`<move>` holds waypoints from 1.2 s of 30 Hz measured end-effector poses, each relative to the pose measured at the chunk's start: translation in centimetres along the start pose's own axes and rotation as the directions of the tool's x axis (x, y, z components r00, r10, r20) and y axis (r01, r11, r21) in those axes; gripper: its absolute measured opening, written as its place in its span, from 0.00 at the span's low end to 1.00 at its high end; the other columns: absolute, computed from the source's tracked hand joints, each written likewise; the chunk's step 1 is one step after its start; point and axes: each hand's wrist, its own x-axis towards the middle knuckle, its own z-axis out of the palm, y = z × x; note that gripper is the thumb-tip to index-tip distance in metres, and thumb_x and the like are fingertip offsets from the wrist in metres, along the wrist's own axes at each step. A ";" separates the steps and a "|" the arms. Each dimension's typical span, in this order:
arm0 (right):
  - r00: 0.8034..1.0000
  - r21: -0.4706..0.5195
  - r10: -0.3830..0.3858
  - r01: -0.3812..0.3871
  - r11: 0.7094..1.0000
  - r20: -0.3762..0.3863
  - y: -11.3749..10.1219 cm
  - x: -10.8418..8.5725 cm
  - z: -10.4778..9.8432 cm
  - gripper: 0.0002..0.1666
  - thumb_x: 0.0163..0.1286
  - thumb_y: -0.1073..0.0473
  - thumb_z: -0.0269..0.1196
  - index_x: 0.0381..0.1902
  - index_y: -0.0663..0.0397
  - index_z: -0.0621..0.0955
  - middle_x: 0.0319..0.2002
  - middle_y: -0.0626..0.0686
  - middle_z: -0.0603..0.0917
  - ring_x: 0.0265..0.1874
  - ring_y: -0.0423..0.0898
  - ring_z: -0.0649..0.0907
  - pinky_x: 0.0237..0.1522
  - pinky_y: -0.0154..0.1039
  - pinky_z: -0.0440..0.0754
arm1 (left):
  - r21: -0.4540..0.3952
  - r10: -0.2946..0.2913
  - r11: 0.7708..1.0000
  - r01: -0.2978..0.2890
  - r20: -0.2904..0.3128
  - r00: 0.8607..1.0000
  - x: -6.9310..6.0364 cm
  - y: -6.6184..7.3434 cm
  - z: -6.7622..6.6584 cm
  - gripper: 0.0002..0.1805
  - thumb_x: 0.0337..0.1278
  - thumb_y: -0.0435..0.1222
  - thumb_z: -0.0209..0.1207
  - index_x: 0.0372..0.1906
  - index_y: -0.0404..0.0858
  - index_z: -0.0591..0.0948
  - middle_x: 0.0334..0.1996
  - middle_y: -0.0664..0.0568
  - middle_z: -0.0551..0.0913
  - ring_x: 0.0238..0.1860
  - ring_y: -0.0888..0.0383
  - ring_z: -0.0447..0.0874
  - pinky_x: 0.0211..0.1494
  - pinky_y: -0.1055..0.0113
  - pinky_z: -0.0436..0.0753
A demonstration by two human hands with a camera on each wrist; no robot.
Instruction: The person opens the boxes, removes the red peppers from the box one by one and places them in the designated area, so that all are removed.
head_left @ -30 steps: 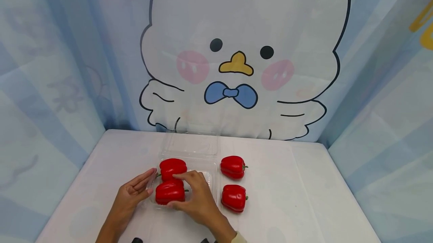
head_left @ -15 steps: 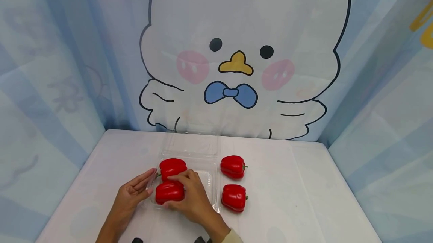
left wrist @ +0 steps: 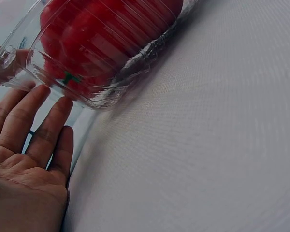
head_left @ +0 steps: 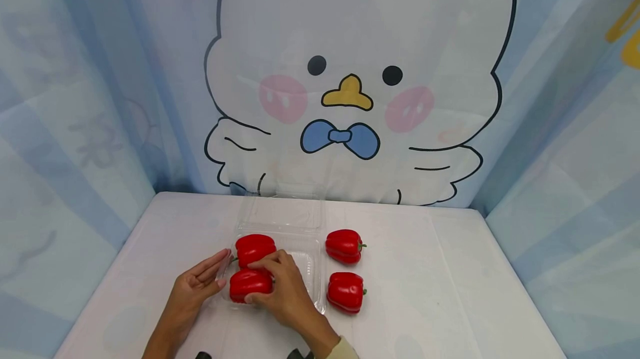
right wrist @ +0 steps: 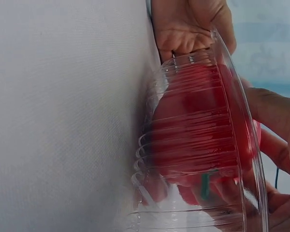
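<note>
A curtain (head_left: 565,142) printed with a cartoon bird (head_left: 360,31) hung behind the white surface (head_left: 425,292), where an open clear container (head_left: 305,262) lay. The left hand (head_left: 192,287) touched the container's left side, fingers nearly straight; the right hand (head_left: 287,293) gripped the near red pepper (head_left: 247,284) inside, fingers and thumb curled round it. The far red pepper (head_left: 255,249) sat just behind; two loose peppers (head_left: 344,247) (head_left: 345,292) lay right of the container.

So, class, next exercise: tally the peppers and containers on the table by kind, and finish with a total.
Red peppers: 4
Clear plastic container: 1
Total: 5
</note>
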 end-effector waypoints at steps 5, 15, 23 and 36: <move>1.000 0.010 -0.001 0.001 1.000 -0.008 0.1 0.0 0.0 0.33 0.58 0.52 0.83 0.62 0.33 0.87 0.56 0.41 0.80 0.60 0.40 0.76 0.62 0.40 0.86 | -0.002 0.001 1.000 -0.001 0.000 1.000 0.0 0.0 0.1 0.41 0.68 0.43 0.70 0.82 0.42 0.67 0.77 0.61 0.74 0.65 0.84 0.76 0.64 0.79 0.80; 1.000 0.062 -0.003 0.005 0.998 -0.018 0.1 -0.2 -0.4 0.33 0.58 0.54 0.83 0.62 0.35 0.86 0.56 0.43 0.80 0.59 0.41 0.78 0.59 0.39 0.88 | 0.014 -0.004 1.000 0.004 -0.006 1.000 0.0 0.2 0.2 0.42 0.67 0.44 0.71 0.82 0.43 0.67 0.78 0.59 0.72 0.64 0.84 0.76 0.64 0.79 0.80; 0.999 0.063 -0.007 0.009 0.998 -0.035 -0.5 -0.5 -1.2 0.33 0.59 0.54 0.83 0.62 0.33 0.86 0.56 0.41 0.80 0.60 0.40 0.77 0.58 0.37 0.88 | 0.019 -0.020 1.000 0.021 -0.009 1.000 0.0 0.4 0.2 0.42 0.67 0.45 0.72 0.82 0.45 0.67 0.78 0.58 0.71 0.65 0.84 0.75 0.65 0.79 0.79; 0.999 0.079 0.010 -0.007 0.997 -0.037 -1.1 -1.4 -2.9 0.34 0.60 0.55 0.82 0.63 0.31 0.85 0.58 0.41 0.79 0.61 0.42 0.78 0.60 0.40 0.89 | 0.024 -0.032 0.999 0.033 -0.006 0.999 0.2 0.4 0.0 0.40 0.69 0.42 0.70 0.82 0.45 0.68 0.78 0.59 0.72 0.66 0.84 0.74 0.65 0.78 0.79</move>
